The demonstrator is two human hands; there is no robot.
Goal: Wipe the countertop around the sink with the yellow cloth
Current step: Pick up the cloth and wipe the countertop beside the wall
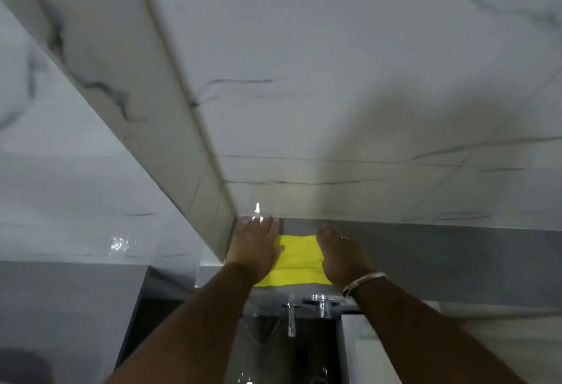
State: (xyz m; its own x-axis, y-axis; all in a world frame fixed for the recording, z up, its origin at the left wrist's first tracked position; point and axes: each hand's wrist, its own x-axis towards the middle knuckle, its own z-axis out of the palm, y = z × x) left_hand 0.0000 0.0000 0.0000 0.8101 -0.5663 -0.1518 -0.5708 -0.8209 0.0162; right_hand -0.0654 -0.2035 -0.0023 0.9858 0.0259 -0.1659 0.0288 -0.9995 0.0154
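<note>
A yellow cloth [299, 259] lies flat on the grey countertop [425, 259] behind the sink [273, 353], close to the marble wall. My left hand [258, 250] presses flat on the cloth's left edge, fingers reaching the wall corner. My right hand [342, 254] lies flat on the cloth's right edge; it wears a ring and a bracelet at the wrist. Both palms face down with fingers stretched, gripping nothing. The chrome tap [307, 307] stands between my forearms, just in front of the cloth.
White marble-patterned wall tiles [365, 94] rise directly behind the counter. A tiled column [170, 128] juts out at the left and meets the counter at the corner. A white ledge [359, 347] borders the sink on the right. The grey countertop continues to the right.
</note>
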